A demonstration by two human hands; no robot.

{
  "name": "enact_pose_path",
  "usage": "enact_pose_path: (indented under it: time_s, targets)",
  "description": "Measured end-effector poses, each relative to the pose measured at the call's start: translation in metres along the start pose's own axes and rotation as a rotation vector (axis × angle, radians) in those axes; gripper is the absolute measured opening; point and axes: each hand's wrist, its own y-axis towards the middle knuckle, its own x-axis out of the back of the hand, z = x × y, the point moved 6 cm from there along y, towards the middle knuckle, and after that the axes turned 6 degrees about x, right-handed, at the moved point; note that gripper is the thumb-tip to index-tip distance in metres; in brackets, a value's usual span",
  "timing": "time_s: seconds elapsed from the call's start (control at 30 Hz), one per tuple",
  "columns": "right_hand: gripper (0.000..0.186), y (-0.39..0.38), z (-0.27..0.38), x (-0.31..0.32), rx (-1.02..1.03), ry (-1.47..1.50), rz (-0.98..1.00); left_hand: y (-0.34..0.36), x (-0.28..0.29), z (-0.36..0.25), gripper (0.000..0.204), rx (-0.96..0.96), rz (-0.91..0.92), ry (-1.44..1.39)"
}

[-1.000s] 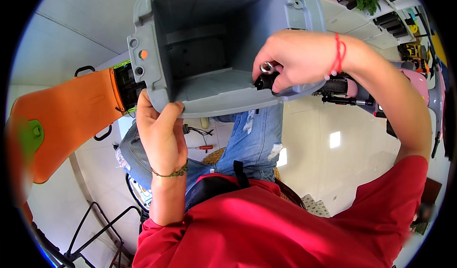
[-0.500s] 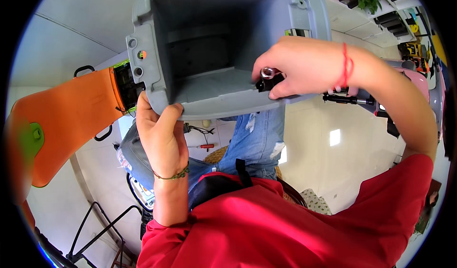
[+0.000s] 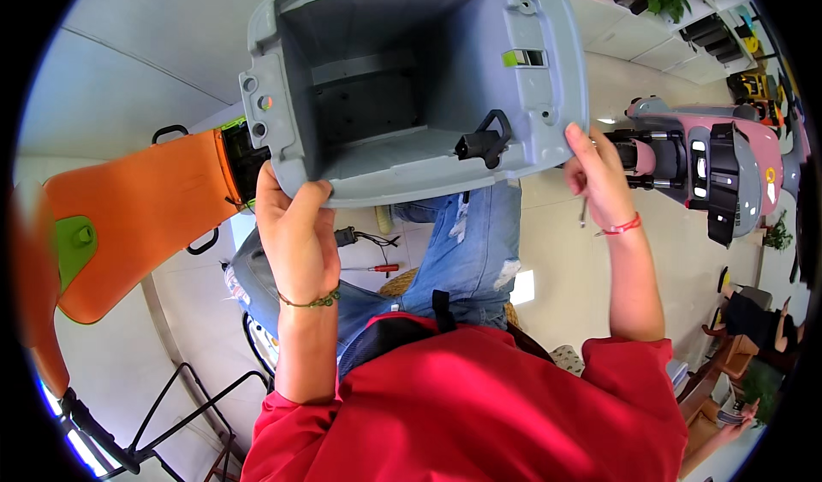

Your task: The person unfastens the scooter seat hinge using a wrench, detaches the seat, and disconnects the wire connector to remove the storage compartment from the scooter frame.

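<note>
A large grey plastic housing (image 3: 368,182) is held up in front of me, its deep hollow facing me. My left hand (image 3: 295,234) pinches its lower left corner, thumb on the rim and fingers underneath. Inside the hollow, at the lower right, sits a black plastic bracket (image 3: 485,141) with a looped handle. My right hand (image 3: 599,178) is at the housing's lower right edge, the thumb against the rim and the other fingers curled. Below those fingers sticks out the thin end of a metal tool (image 3: 583,214); the rest of it is hidden by the hand.
An orange panel (image 3: 145,212) with a green part stands at the left. A red screwdriver (image 3: 383,268) and a black cable (image 3: 377,240) lie beyond my lap. Pink and grey equipment (image 3: 728,165) stands at the right. A black metal frame (image 3: 184,405) is at the lower left.
My right hand has left the black bracket inside the housing and moved right and down to the outer rim, taking the shiny metal tool along. The bracket is now uncovered; my left hand keeps its hold.
</note>
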Motion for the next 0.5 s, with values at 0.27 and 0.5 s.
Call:
enact_pose_path:
  time_s: [0.27,0.5]
  targets:
    - [0.026,0.014,0.005,-0.041,-0.054,0.605,0.161,-0.004,0.004,0.009,0.034,-0.033,0.029,-0.029]
    - [0.034,-0.018,-0.017,-0.036,0.148,0.688,0.020,-0.045,0.021,0.028,0.052,-0.103,-0.022,-0.084]
